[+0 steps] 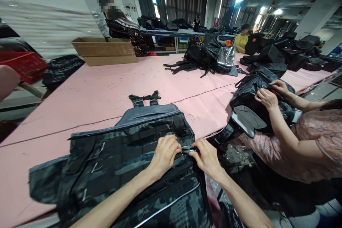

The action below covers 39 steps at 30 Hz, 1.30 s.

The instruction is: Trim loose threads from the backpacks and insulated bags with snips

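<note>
A large dark camouflage backpack (117, 167) lies spread before me, its shoulder straps (144, 99) pointing away. Loose pale threads (103, 146) stick out of its webbing. My left hand (165, 155) is closed in a pinch just above the fabric; what its fingertips hold is hidden. Close on its right, my right hand (208, 158) is closed around small metal thread snips (187, 149), whose silvery blades reach toward my left fingertips. Both hands are over the bag's right part, near a seam.
On my right, a co-worker's hands (268, 98) handle another camouflage bag (251, 89). Black bags (205, 55) are heaped farther back on the pink table (107, 82). A cardboard box (105, 51) stands at the far left, near a red crate (24, 66).
</note>
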{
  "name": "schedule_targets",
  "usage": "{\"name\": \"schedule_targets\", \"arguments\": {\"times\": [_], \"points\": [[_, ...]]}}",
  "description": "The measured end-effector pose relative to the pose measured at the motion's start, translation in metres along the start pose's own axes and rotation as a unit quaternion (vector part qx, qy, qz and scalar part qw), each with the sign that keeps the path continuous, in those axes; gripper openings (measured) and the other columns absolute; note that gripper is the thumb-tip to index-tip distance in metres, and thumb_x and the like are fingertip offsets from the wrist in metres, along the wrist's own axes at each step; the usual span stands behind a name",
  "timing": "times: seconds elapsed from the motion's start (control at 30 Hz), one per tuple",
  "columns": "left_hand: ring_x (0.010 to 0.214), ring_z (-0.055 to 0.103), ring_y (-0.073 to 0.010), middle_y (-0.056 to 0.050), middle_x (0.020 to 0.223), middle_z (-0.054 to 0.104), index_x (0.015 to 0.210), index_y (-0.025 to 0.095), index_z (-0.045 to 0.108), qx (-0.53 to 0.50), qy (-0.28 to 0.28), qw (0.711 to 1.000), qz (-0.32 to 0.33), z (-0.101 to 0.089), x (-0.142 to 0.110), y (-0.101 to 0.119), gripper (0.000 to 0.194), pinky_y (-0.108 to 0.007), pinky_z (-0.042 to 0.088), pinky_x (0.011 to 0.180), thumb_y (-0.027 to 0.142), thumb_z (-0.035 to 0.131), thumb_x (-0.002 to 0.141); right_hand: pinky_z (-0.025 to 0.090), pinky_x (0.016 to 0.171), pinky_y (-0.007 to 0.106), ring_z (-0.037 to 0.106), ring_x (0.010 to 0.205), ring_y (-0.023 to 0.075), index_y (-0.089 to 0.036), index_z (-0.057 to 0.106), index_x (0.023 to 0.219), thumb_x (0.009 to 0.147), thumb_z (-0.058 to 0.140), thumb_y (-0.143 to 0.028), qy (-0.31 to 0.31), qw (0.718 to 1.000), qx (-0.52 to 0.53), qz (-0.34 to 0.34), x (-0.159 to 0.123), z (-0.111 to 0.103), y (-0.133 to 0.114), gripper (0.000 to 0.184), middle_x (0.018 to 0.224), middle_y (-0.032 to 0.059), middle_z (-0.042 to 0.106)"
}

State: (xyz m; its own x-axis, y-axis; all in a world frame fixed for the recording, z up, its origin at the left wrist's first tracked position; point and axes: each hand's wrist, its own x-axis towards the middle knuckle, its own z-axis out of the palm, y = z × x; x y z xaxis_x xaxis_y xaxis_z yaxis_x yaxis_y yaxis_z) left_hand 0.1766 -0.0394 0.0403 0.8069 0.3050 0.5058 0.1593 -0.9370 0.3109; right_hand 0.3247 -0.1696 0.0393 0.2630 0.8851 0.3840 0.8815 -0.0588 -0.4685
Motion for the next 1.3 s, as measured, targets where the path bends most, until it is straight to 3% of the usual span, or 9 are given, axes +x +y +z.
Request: {"name": "schedule_targets", "arguments": {"times": [0.17, 0.37, 0.47, 0.63, 0.77, 0.93, 1.1, 1.2, 1.3], "points": [[0.095, 0.047, -0.0208, -0.005, 0.078, 0.058, 0.076, 0.016, 0.054, 0.009, 0.003, 1.000, 0.000, 0.000, 0.000, 0.003, 0.018, -0.035, 0.032, 0.077, 0.015, 0.041, 0.088, 0.037, 0.064, 0.026, 0.053, 0.076, 0.0168, -0.021, 0.058, 0.086, 0.084, 0.055, -0.029, -0.021, 0.998, -0.058, -0.019, 0.008, 0.004, -0.002, 0.009, 0.082, 0.0031, 0.058], [0.083, 0.049, -0.0174, -0.001, 0.073, 0.058, 0.072, 0.017, 0.057, -0.012, -0.069, 0.997, -0.028, -0.014, 0.005, -0.009, 0.026, -0.032, 0.031, 0.071, 0.025, 0.040, 0.090, 0.036, 0.065, 0.025, 0.053, 0.075, 0.0152, -0.021, 0.059, 0.082, 0.085, 0.054, -0.026, 0.002, 0.999, -0.034, 0.005, 0.005, 0.006, 0.001, 0.008, 0.079, 0.0019, 0.058], [0.075, 0.048, -0.0176, -0.002, 0.074, 0.059, 0.073, 0.019, 0.061, 0.080, -0.056, 0.994, -0.046, -0.020, 0.017, -0.024, 0.026, -0.032, 0.029, 0.067, 0.035, 0.046, 0.088, 0.038, 0.068, 0.024, 0.055, 0.077, 0.0146, -0.021, 0.059, 0.085, 0.085, 0.055, -0.027, 0.016, 1.000, 0.007, 0.024, 0.005, 0.006, 0.005, 0.007, 0.081, 0.0012, 0.059], [0.074, 0.049, -0.0194, -0.005, 0.077, 0.060, 0.079, 0.016, 0.063, 0.215, -0.051, 0.975, -0.028, -0.016, 0.033, -0.028, 0.018, -0.032, 0.029, 0.066, 0.028, 0.050, 0.086, 0.038, 0.068, 0.023, 0.056, 0.077, 0.0146, -0.020, 0.059, 0.085, 0.082, 0.058, -0.026, 0.022, 0.999, 0.012, 0.045, 0.006, 0.007, 0.008, 0.006, 0.080, 0.0005, 0.060], [0.075, 0.052, -0.0203, -0.005, 0.078, 0.059, 0.077, 0.016, 0.061, 0.240, -0.053, 0.962, -0.116, -0.011, 0.029, -0.018, 0.023, -0.032, 0.030, 0.066, 0.036, 0.051, 0.084, 0.037, 0.069, 0.023, 0.056, 0.078, 0.0144, -0.020, 0.059, 0.085, 0.083, 0.058, -0.027, 0.028, 0.998, 0.005, 0.051, 0.005, 0.008, 0.008, 0.007, 0.081, 0.0006, 0.060], [0.079, 0.054, -0.0223, -0.005, 0.079, 0.059, 0.078, 0.018, 0.062, 0.239, -0.110, 0.947, -0.183, -0.006, 0.029, -0.011, 0.026, -0.033, 0.032, 0.066, 0.034, 0.044, 0.088, 0.036, 0.068, 0.024, 0.056, 0.078, 0.0148, -0.020, 0.059, 0.084, 0.082, 0.059, -0.027, 0.013, 0.998, -0.004, 0.060, 0.006, 0.009, 0.009, 0.007, 0.081, 0.0003, 0.060], [0.076, 0.055, -0.0188, -0.005, 0.080, 0.059, 0.076, 0.016, 0.059, 0.124, -0.134, 0.954, -0.238, -0.007, 0.034, -0.015, 0.024, -0.028, 0.035, 0.061, 0.024, 0.039, 0.086, 0.036, 0.068, 0.024, 0.056, 0.079, 0.0150, -0.020, 0.058, 0.086, 0.082, 0.060, -0.026, 0.016, 0.998, -0.004, 0.057, 0.008, 0.006, 0.006, 0.007, 0.082, 0.0001, 0.060], [0.063, 0.053, -0.0144, -0.001, 0.068, 0.056, 0.069, 0.017, 0.054, -0.037, -0.113, 0.948, -0.296, -0.011, 0.031, -0.024, 0.026, -0.024, 0.037, 0.058, 0.032, 0.040, 0.084, 0.036, 0.068, 0.024, 0.056, 0.080, 0.0149, -0.020, 0.059, 0.089, 0.082, 0.060, -0.025, 0.031, 0.998, -0.002, 0.047, 0.015, 0.008, 0.001, 0.008, 0.083, 0.0000, 0.060], [0.062, 0.053, -0.0150, 0.000, 0.067, 0.057, 0.069, 0.017, 0.055, -0.101, -0.078, 0.941, -0.312, -0.014, 0.026, -0.033, 0.029, -0.025, 0.038, 0.059, 0.038, 0.041, 0.083, 0.037, 0.069, 0.025, 0.055, 0.081, 0.0161, -0.020, 0.059, 0.091, 0.082, 0.059, -0.026, 0.053, 0.998, -0.017, 0.030, 0.025, 0.013, -0.004, 0.010, 0.085, 0.0011, 0.060]]}}
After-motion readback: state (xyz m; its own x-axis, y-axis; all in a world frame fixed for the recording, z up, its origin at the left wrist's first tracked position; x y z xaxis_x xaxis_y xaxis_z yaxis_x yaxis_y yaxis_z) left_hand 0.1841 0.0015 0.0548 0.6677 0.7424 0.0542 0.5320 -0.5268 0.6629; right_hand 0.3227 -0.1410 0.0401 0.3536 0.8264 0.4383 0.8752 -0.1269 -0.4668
